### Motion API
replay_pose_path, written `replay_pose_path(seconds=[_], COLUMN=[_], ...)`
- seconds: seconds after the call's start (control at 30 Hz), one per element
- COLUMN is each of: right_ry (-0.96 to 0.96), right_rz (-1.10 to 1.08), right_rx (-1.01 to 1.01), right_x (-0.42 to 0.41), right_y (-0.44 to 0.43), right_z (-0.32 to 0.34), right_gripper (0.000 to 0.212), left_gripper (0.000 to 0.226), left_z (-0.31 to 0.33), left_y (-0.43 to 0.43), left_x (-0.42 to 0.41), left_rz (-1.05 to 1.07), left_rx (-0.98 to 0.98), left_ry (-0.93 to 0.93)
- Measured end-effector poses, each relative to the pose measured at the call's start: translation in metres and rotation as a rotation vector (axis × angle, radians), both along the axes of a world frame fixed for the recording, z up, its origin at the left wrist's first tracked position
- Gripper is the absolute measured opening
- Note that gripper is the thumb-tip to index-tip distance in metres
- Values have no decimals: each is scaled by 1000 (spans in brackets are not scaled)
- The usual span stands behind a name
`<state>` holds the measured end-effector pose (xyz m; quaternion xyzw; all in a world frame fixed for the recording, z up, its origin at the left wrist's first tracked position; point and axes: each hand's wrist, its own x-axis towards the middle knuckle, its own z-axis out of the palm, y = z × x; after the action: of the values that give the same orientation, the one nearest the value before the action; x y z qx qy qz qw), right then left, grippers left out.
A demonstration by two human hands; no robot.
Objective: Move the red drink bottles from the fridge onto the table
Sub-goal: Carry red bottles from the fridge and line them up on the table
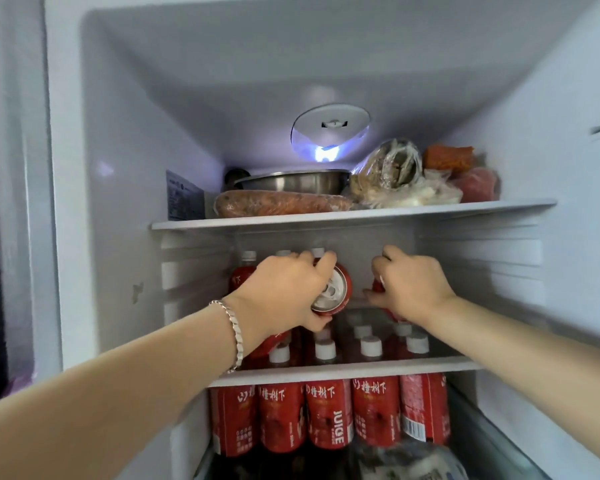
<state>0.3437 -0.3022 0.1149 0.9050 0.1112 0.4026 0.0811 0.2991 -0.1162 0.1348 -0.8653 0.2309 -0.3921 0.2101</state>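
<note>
Two hands reach into the fridge [118, 168] at its middle shelf [343, 370]. Left hand [284, 289], a bracelet [234, 334] on its wrist, grips a red bottle [336, 291] tipped so its base faces out. Right hand [409, 289] curls round a second red bottle [378, 285], mostly hidden behind its fingers. More white-capped bottles [243, 275] stand behind the left hand. Below the shelf a row of red bottles [326, 414] stands packed together. Overhead, the top shelf [354, 214] carries a steel pot [291, 181], a wrapped sausage [281, 202] and bagged food [392, 174]

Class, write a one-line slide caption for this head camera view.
The left hand grips a tipped red bottle, the right hand a second red bottle, inside the fridge.
</note>
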Motion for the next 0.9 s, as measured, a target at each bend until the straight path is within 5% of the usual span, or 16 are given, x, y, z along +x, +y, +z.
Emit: replay_pose_path(seconds=[0.43,0.9], right_ry=[-123,396], right_rz=[273,836], right_rx=[46,-270], right_x=[-107,-288], right_y=[26,149], right_z=[19,-103], right_gripper=[32,41], left_gripper=[75,67], left_z=[2,-155], left_y=[-8,64], left_x=[-147,-392], left_rz=[208,1005], left_rx=[-200,-617], left_ry=[-7,433])
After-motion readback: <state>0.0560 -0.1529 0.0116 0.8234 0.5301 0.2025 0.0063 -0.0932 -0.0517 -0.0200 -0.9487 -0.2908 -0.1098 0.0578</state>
